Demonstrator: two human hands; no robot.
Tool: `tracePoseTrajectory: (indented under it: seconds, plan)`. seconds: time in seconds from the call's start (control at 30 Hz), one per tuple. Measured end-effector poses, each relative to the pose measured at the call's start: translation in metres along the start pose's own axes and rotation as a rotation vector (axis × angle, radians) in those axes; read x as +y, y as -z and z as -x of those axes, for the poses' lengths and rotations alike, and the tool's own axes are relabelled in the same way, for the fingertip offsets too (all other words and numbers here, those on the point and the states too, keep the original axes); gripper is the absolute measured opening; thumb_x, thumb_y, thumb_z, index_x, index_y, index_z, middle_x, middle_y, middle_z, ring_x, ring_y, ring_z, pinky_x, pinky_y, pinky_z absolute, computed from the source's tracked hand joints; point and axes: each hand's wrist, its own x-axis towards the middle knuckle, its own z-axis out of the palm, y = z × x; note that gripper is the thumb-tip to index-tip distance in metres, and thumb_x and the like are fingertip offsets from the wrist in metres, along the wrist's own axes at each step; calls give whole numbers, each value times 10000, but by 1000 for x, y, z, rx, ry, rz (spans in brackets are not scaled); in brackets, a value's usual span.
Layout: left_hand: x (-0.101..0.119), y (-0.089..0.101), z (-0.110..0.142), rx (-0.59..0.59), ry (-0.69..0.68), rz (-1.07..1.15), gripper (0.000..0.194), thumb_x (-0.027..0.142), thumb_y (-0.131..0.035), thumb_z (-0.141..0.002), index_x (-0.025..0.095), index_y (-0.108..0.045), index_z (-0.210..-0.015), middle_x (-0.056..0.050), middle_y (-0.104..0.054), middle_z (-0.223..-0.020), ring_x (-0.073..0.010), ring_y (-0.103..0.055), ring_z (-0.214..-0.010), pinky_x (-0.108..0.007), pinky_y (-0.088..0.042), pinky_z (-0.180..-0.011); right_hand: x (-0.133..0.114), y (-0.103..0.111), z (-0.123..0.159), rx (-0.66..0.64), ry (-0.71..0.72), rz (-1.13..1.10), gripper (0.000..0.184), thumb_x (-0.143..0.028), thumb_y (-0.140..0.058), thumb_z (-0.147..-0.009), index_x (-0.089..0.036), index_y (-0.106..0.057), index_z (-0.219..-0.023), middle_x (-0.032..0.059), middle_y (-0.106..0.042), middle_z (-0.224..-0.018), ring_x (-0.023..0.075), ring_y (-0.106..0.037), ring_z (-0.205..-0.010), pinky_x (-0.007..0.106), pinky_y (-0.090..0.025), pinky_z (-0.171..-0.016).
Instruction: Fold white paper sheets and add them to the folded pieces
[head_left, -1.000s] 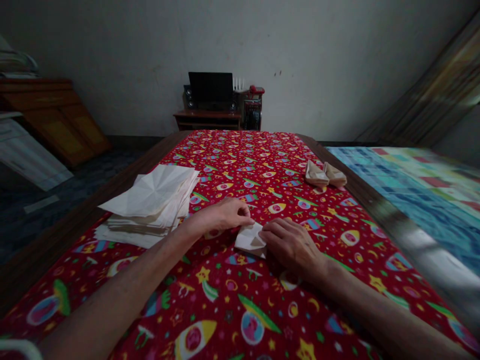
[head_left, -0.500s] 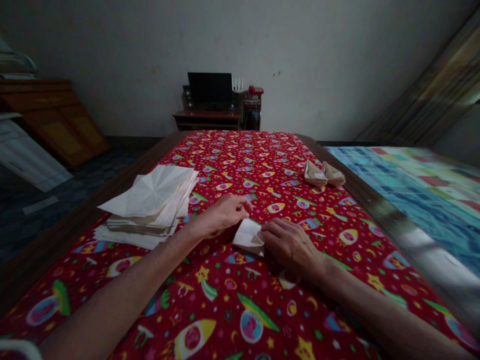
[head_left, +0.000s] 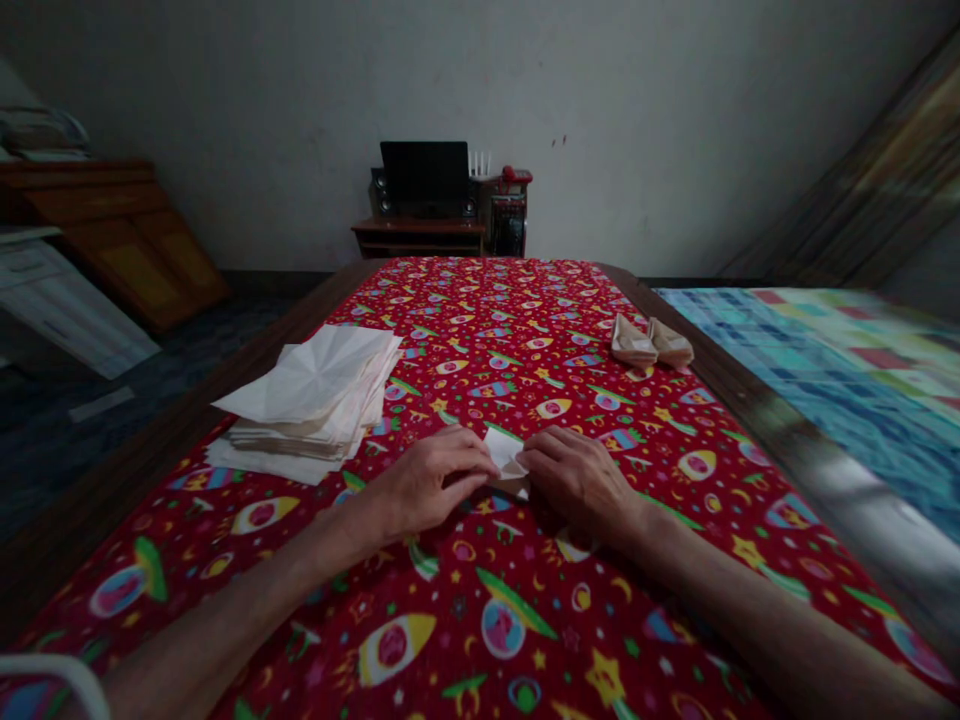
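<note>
A small folded piece of white paper (head_left: pixel 504 452) lies on the red patterned tablecloth (head_left: pixel 491 385), between my two hands. My left hand (head_left: pixel 442 472) pinches its left side, with thumb and fingers together at the near left edge. On the other side, the fingers of my right hand (head_left: pixel 570 470) are closed on the paper's right edge. The fingers cover both sides of the paper, so only its middle shows.
To the left lies a stack of creased white paper sheets (head_left: pixel 315 385). Folded paper pieces (head_left: pixel 651 343) stand together at the right edge of the table. Beyond the table are a desk with a monitor (head_left: pixel 424 175) and, at right, a bed (head_left: pixel 810 380).
My left hand has come down from above the paper's far corner to its near left side and now grips it. My right hand stays at the right edge. The view has shifted slightly.
</note>
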Motion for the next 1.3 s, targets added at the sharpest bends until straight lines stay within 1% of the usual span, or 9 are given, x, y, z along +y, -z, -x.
tracePoseTrajectory:
  seconds: [0.1, 0.27, 0.4, 0.57, 0.77, 0.93, 1.1, 1.2, 1.3]
  plan:
    - [1, -9, 6, -69, -45, -65, 211, 170, -479, -900, 184, -622, -1055, -52, -601, -978, -156, -542, -946, -263, -437, -834, 0, 0, 0, -6, 4, 11, 143, -182, -504, -896, -154, -616, -812, 46, -598, -780, 157, -481, -717, 274, -358, -625]
    - [1, -15, 2, -110, -28, -182, 175, 201, -486, -898, 183, -623, -1004, -48, -562, -939, -173, -522, -913, -286, -422, -801, 1, 0, 0, 14, 26, -1, 151, -171, -493, -897, -154, -621, -819, 46, -595, -773, 156, -481, -720, 274, -372, -629]
    - [0, -17, 1, -90, -19, -191, 186, 242, -472, -913, 189, -641, -971, -39, -551, -907, -167, -521, -880, -282, -419, -778, 2, 1, 0, 13, 37, -2, 124, -189, -513, -891, -160, -619, -833, 43, -601, -782, 155, -494, -727, 269, -382, -633]
    - [-1, -21, 5, -62, -59, -172, 206, 197, -496, -896, 233, -631, -1048, -28, -571, -938, -162, -527, -893, -271, -422, -782, 0, 3, 0, 33, 57, 11, 146, -204, -463, -920, -161, -600, -893, 35, -597, -769, 145, -499, -699, 265, -379, -618]
    - [3, -23, 12, 16, -10, -268, 174, 216, -484, -912, 182, -634, -993, -39, -579, -925, -169, -526, -895, -293, -442, -804, 1, 6, 0, 42, 61, -5, 214, -227, -428, -938, -157, -595, -823, 38, -595, -742, 144, -503, -682, 263, -384, -601]
    - [5, -24, 16, 51, 5, -363, 177, 230, -467, -923, 179, -636, -926, -42, -580, -882, -171, -530, -868, -314, -457, -805, 5, 2, 2, 83, 53, -119, 164, -205, -490, -907, -178, -649, -937, 64, -637, -859, 147, -561, -777, 250, -438, -653]
    - [2, -24, 17, 63, 21, -331, 167, 192, -464, -917, 162, -611, -842, -42, -569, -844, -165, -532, -841, -297, -466, -773, 13, -9, 4, 114, -28, -346, 183, -242, -512, -902, -180, -680, -864, 68, -646, -841, 137, -591, -757, 237, -468, -651]
    - [-1, -26, 17, 125, 85, -262, 147, 192, -520, -888, 159, -580, -759, -26, -565, -793, -158, -539, -804, -284, -459, -746, 17, -9, 4, 97, -85, -505, 181, -260, -517, -900, -176, -674, -872, 67, -645, -870, 133, -596, -760, 233, -473, -660]
    - [-4, -29, 17, 155, 189, -233, 118, 194, -542, -874, 165, -569, -763, -17, -573, -795, -151, -550, -784, -275, -451, -730, 17, -6, 2, 58, -167, -559, 179, -250, -500, -908, -168, -652, -860, 59, -634, -867, 132, -585, -762, 235, -462, -672]
